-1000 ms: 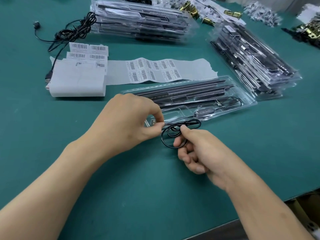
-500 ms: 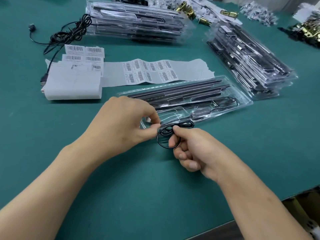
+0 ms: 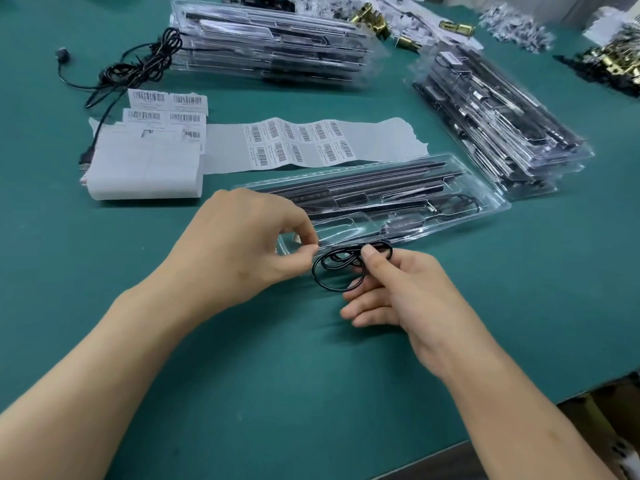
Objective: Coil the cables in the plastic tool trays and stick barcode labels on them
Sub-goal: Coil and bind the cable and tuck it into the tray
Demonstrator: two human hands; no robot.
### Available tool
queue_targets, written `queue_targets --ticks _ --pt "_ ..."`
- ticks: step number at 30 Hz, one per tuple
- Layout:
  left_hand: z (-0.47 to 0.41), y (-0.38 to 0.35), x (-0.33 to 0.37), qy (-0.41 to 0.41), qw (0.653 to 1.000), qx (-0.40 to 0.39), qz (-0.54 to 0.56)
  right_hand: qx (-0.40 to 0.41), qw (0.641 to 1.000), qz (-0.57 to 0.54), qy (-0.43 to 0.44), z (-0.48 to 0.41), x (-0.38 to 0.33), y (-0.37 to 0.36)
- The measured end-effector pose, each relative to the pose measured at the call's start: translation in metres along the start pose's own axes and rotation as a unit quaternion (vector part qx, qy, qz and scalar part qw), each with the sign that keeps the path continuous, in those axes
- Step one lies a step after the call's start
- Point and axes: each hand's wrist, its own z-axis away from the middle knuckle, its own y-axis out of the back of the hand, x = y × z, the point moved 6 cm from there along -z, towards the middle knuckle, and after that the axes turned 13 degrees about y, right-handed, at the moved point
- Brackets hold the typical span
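Observation:
A thin black cable [image 3: 327, 284] is wound into small loops just in front of a clear plastic tool tray [image 3: 491, 211] that holds long black tools. My right hand [image 3: 405, 299] pinches the loops between thumb and forefinger. My left hand [image 3: 242, 247] pinches the cable at the coil's left side, thumb and forefinger together, over the tray's near left corner. A strip of barcode labels [image 3: 301, 143] on white backing paper lies behind the tray.
Stacks of filled clear trays sit at the back [image 3: 277, 43] and at the right [image 3: 495, 126]. A folded label stack [image 3: 145, 168] and a tangled black USB cable [image 3: 138, 69] lie at the left. Brass hardware [image 3: 370, 19] is at the far edge. The table's front edge [image 3: 485, 448] runs at lower right.
Both hands stay on the coil; the fingers shift slightly and the loops look a little tighter. The camera view moved slightly.

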Motion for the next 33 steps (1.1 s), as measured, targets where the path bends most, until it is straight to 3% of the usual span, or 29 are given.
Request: queue_targets --ticks 13,19,33 --pt "0.0013 -0.0048 0.0020 -0.037 0.999 -0.012 -0.012 0.072 0.997 -0.042 -0.001 -0.0055 0.0052 -0.0038" --pt "0.0014 -0.0028 0.0034 -0.051 0.999 -0.004 -0.014 0.059 0.996 -0.067 -0.016 -0.0090 0.0040 -0.0006" --pt "0.0018 0.0009 0.0023 -0.040 0.999 0.004 0.004 0.076 0.997 -0.012 0.006 -0.0093 0.0058 -0.0012"
